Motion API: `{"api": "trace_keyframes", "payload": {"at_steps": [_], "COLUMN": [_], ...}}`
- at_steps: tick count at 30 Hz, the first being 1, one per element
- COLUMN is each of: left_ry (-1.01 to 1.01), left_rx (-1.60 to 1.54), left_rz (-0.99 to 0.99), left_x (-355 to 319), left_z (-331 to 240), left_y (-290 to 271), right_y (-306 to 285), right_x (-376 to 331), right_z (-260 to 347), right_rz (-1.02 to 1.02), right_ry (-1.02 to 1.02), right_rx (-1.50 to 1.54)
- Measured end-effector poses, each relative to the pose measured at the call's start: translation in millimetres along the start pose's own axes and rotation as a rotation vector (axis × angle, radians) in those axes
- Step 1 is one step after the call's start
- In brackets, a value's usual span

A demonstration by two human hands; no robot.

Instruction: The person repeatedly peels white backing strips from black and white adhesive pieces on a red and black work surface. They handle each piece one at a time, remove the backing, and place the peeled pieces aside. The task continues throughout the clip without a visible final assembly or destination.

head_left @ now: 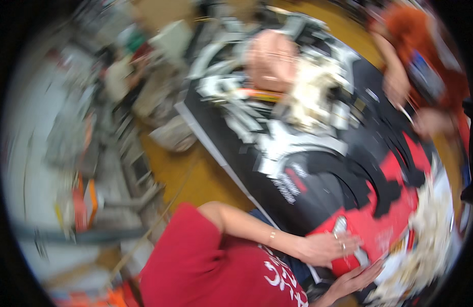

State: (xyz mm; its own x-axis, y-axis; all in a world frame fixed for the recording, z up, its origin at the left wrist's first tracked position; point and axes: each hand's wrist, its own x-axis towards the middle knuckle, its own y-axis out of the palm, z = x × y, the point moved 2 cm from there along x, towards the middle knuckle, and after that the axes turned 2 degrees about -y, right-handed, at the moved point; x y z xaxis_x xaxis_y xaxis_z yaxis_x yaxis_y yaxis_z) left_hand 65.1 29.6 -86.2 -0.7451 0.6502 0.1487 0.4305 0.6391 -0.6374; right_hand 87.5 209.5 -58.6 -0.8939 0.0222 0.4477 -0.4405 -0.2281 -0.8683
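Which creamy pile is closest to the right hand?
The lower-right pile: it lies near the right hand, while the other pile is farther up, beside the pink bundle.

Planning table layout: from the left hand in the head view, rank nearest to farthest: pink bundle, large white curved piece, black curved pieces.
1. Black curved pieces: up and to the right of the left hand.
2. Large white curved piece: above the hand, slightly left.
3. Pink bundle: farther up and left, near the picture's top.
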Motion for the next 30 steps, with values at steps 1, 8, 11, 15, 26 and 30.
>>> {"api": "trace_keyframes", "payload": {"at_steps": [1,8,11,15,26,30], "left_ry": [0.038,0.094,0.058,0.083,0.127,0.144], "left_rx": [0.051,0.209,0.268,0.355,0.333,0.255], "left_rz": [-0.021,-0.282,-0.313,-0.376,-0.364,-0.342], "left_x": [0.0,-26.7,-40.1,-41.3,-36.1,-35.9], "left_z": [-0.2,14.1,21.0,24.4,29.1,29.0], "left_y": [2.6,7.6,13.0,19.8,21.9,21.0], "right_y": [6.6,29.6,31.4,29.2,30.6,26.7], "right_x": [0.5,1.0,4.1,7.7,4.5,0.2], "right_z": [4.4,4.4,5.5,9.3,10.5,1.2], "right_rz": [0.134,0.332,0.333,0.325,0.315,0.333], "right_ry": [-0.173,-0.182,-0.201,-0.203,-0.119,-0.074], "right_rx": [0.01,-0.126,-0.159,-0.194,-0.337,-0.399]}}
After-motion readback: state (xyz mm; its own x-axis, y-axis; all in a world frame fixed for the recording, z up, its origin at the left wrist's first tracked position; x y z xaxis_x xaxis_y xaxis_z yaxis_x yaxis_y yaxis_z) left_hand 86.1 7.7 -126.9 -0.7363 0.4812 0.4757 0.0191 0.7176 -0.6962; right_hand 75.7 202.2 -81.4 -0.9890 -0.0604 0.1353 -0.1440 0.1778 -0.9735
